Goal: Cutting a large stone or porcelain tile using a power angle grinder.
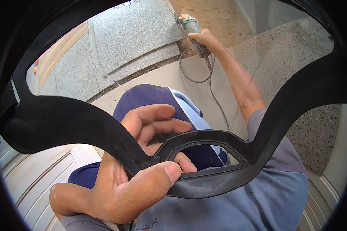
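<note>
Steady the angle grinder (191,26), far off at the terrazzo slab's (138,34) right edge, with right hand (204,39) wrapped around it; mind the cord (208,64). Left hand (135,192) near, part-curled at black visor frame (65,119), grip unclear.

Corded angle grinder (192,27), bluish body, pale head, tilted; disc (177,18) beside grey speckled slab (138,34).

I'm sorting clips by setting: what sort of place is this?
Probably a stone-working site: the right hand grips a corded grinder beside a speckled grey slab, with another slab at right.
</note>
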`<action>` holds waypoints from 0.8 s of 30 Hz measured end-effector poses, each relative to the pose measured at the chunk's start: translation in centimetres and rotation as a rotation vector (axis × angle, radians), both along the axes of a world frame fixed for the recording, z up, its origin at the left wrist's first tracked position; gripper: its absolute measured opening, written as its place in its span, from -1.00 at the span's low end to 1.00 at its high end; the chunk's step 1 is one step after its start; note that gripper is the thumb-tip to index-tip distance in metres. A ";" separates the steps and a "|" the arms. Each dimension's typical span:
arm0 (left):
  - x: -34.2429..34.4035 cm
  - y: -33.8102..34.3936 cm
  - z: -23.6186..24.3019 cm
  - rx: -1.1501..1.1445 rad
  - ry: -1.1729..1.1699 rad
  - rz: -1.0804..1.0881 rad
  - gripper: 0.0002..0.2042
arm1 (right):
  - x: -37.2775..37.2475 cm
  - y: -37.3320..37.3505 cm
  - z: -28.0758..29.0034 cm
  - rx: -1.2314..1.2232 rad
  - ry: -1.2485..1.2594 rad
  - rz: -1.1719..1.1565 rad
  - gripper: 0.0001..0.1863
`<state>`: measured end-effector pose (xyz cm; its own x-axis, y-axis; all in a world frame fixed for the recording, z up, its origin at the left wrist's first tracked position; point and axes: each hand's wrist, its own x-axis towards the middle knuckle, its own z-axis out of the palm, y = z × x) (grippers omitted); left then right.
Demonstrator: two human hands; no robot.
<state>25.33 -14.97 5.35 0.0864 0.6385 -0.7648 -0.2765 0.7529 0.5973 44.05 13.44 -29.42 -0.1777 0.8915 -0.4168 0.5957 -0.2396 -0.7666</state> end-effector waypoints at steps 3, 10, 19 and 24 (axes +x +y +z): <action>0.0 0.1 0.0 -0.016 -0.009 -0.010 -0.08 | 0.0 -0.2 0.3 0.015 -0.030 0.009 -0.47; 0.3 0.1 -0.2 -0.011 -0.008 0.010 -0.07 | 0.1 -0.6 0.6 -0.010 -0.019 0.010 -0.47; 0.4 0.3 -0.2 -0.026 -0.011 0.020 -0.06 | 0.3 -0.6 0.0 -0.023 -0.016 0.005 -0.47; 1.6 0.5 0.6 0.085 0.096 -0.042 -0.05 | 0.4 -0.8 0.0 -0.032 -0.047 0.002 -0.46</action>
<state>26.88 -14.50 5.98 0.0429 0.6986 -0.7142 -0.1844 0.7081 0.6816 44.46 12.67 -29.44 -0.1590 0.8773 -0.4529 0.6313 -0.2624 -0.7298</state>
